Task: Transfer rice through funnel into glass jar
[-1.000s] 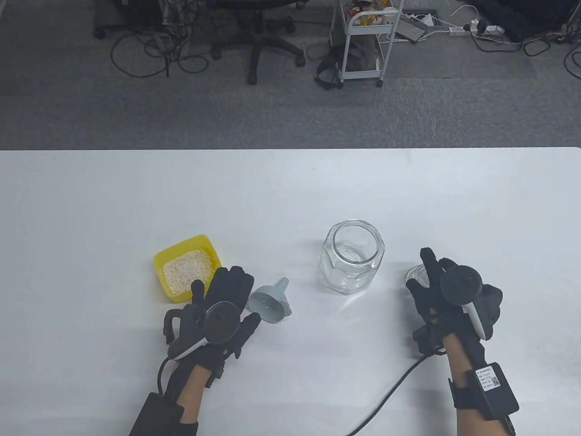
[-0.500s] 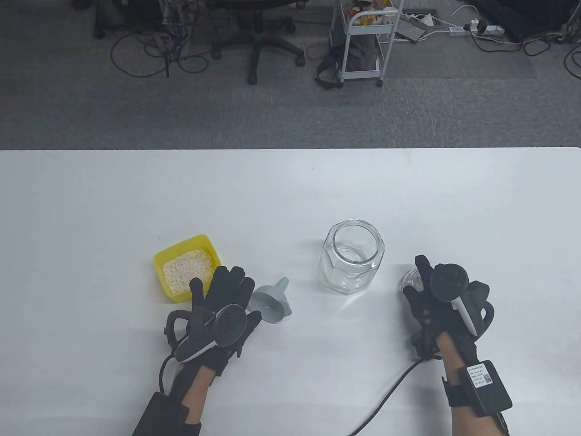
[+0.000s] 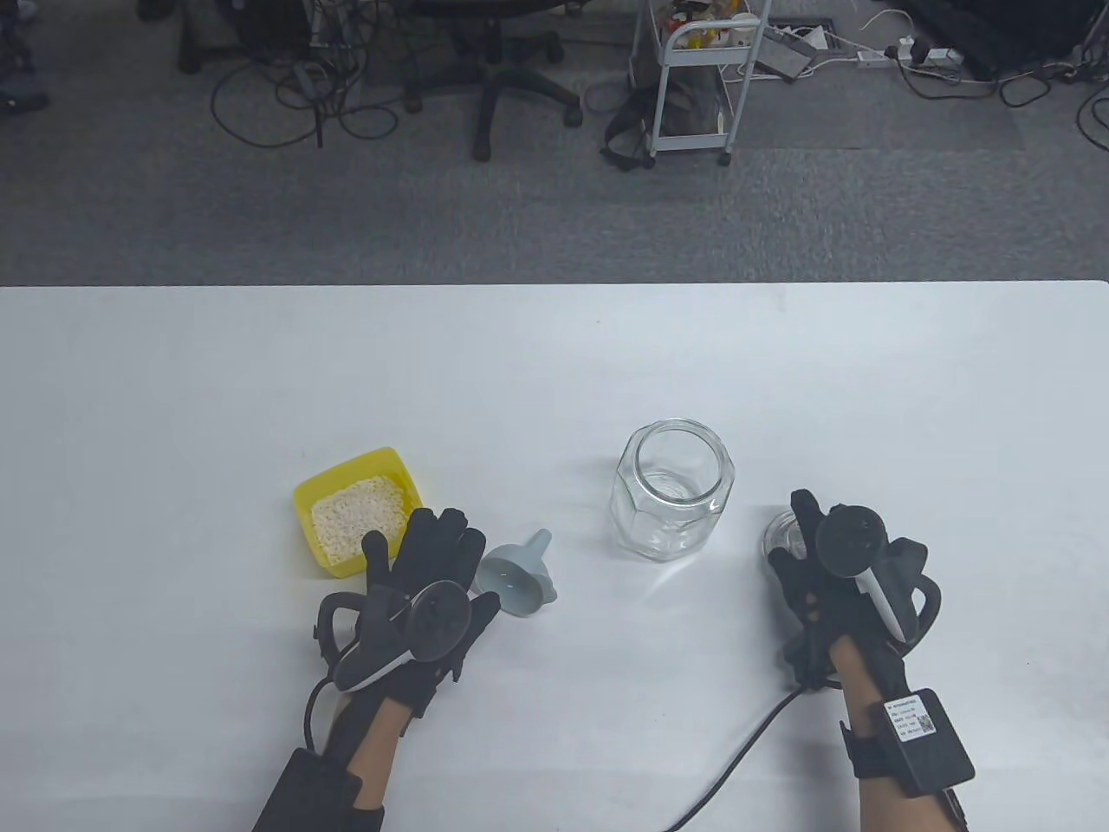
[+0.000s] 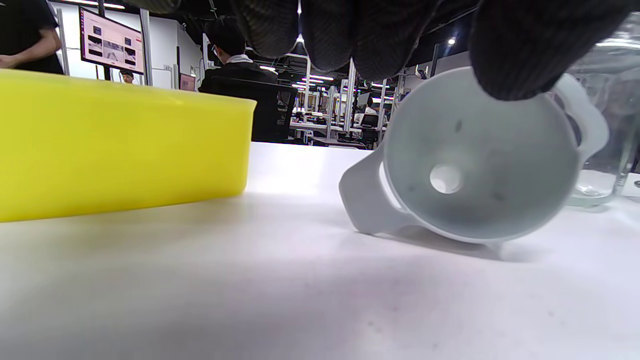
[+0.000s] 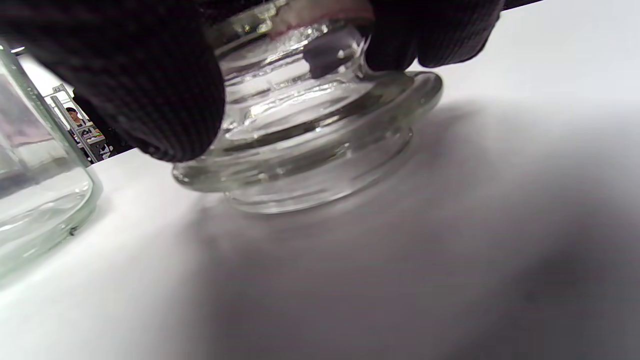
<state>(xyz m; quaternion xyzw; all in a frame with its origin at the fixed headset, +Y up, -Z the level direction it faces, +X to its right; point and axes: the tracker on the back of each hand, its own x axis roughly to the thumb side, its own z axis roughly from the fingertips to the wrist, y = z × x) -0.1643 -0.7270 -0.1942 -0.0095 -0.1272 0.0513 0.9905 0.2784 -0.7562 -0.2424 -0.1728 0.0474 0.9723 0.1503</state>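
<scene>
Lying between yellow tub [image 3: 357,511] and jar [image 3: 673,490]: funnel [image 3: 517,577].

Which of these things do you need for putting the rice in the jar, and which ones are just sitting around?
For the job:
rice in yellow tub
grey funnel
glass jar

Just around:
glass lid, under the right hand
office chair
white cart

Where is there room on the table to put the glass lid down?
The white table is bare across its far half, beyond the yellow tub of rice and the clear glass jar. It is also bare near the front, between the left hand and right hand. Around the grey plastic funnel it is crowded.
</scene>
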